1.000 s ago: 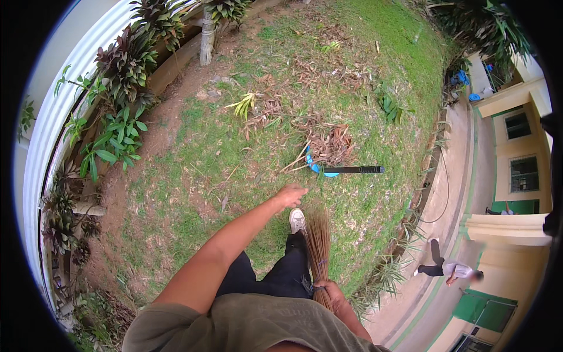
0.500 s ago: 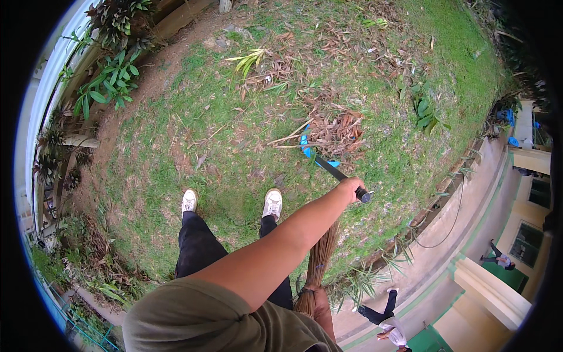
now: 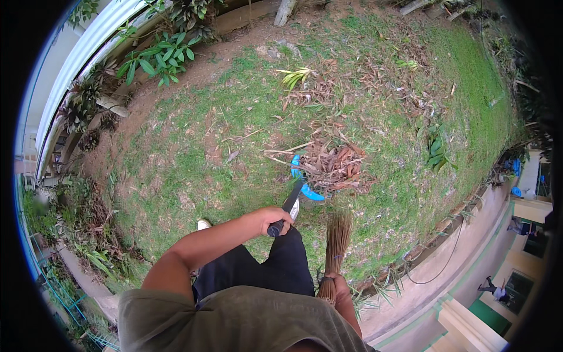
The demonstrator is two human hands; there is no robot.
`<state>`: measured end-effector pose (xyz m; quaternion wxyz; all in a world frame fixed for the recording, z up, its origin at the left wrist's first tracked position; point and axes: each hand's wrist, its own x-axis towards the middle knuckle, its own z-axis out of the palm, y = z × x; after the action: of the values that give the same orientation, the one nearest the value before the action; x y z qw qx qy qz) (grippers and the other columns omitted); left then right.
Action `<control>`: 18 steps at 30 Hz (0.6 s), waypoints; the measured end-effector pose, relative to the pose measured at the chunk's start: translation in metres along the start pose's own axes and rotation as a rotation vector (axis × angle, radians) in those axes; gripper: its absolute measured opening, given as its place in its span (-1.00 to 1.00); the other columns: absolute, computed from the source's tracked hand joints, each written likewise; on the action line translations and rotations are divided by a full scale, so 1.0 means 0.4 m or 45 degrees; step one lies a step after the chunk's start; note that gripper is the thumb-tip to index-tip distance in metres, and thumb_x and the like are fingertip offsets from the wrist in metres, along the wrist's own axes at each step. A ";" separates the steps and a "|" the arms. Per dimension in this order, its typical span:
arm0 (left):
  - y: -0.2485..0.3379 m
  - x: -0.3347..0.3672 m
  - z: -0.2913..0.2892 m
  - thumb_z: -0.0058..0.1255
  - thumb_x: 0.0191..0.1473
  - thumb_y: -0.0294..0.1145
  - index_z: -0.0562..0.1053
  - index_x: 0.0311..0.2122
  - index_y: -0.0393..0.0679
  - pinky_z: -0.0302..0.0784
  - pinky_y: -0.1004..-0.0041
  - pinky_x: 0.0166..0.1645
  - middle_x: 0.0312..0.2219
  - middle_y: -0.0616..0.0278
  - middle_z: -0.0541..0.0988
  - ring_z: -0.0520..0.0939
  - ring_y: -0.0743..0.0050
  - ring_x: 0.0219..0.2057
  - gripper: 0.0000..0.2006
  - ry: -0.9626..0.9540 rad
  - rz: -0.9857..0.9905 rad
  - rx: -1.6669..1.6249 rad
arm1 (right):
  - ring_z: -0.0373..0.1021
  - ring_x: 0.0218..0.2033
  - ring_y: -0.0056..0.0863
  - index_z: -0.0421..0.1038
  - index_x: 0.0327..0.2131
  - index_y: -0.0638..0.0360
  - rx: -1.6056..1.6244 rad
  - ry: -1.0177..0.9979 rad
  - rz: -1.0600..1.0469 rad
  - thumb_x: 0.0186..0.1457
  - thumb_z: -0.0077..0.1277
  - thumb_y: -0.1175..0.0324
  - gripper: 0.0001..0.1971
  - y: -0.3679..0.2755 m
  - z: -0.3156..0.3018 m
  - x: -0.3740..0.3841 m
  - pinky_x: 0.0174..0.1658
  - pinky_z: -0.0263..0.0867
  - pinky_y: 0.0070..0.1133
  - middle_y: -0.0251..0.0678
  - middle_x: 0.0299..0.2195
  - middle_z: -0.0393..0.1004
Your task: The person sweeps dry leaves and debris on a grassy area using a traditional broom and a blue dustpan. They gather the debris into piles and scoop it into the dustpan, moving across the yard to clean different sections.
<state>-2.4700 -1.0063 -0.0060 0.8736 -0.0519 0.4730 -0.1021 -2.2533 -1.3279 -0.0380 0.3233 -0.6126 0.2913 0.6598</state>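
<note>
My left hand [image 3: 273,220] is wrapped round the top of the black handle of a dustpan [image 3: 311,192]. The blue scoop sits on the grass, and a heap of dry brown leaves and twigs [image 3: 339,163] lies in and around it, hiding most of the pan. In my right hand [image 3: 339,286], closed low on its bound end, is a stick broom [image 3: 338,234] with its bristles pointing away from me. The bristle tips are apart from the leaf heap.
More dry leaves [image 3: 375,88] are scattered beyond, with a yellow-green leaf tuft [image 3: 295,77] and a green leafy cutting [image 3: 435,151] at right. Shrubs [image 3: 158,57] line the far left. A concrete path [image 3: 434,258] borders the grass at right, where distant people [image 3: 496,290] show.
My left hand has drawn the dustpan handle back toward me and to the left. The broom has shifted slightly right, its bristles now showing more fully. My view has turned.
</note>
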 end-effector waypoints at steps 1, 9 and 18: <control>-0.024 -0.075 -0.037 -0.07 0.06 -0.54 0.27 -0.44 -0.27 0.31 0.56 -0.66 -0.67 0.29 0.34 0.35 0.59 -0.70 -0.89 0.055 0.050 0.035 | 0.38 -0.61 -0.31 0.32 -0.33 0.31 -0.016 -0.005 -0.014 -0.17 0.03 0.44 -0.74 -0.003 0.008 0.001 -0.52 0.37 -0.39 -0.23 -0.57 0.38; -0.335 -0.511 -0.540 -0.01 0.00 -0.58 0.30 -0.43 -0.29 0.32 0.57 -0.63 -0.63 0.27 0.36 0.38 0.59 -0.66 -0.89 0.118 0.344 -0.084 | 0.38 -0.59 -0.31 0.32 -0.31 0.32 -0.338 0.071 -0.279 -0.22 0.05 0.45 -0.70 0.115 0.220 -0.017 -0.51 0.36 -0.39 -0.23 -0.56 0.38; -0.673 -0.881 -1.049 0.00 -0.04 -0.64 0.27 -0.44 -0.27 0.31 0.55 -0.66 -0.66 0.28 0.36 0.39 0.57 -0.68 -0.86 0.162 0.609 -0.523 | 0.37 -0.59 -0.24 0.29 -0.29 0.32 -0.609 0.043 -0.248 -0.21 0.03 0.43 -0.67 0.363 0.468 0.018 -0.49 0.35 -0.32 -0.19 -0.57 0.36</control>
<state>-3.0434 -1.1858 0.1024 0.8128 -0.1082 0.5361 0.2008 -2.4835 -1.2714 -0.0319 0.2263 -0.7078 0.0719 0.6653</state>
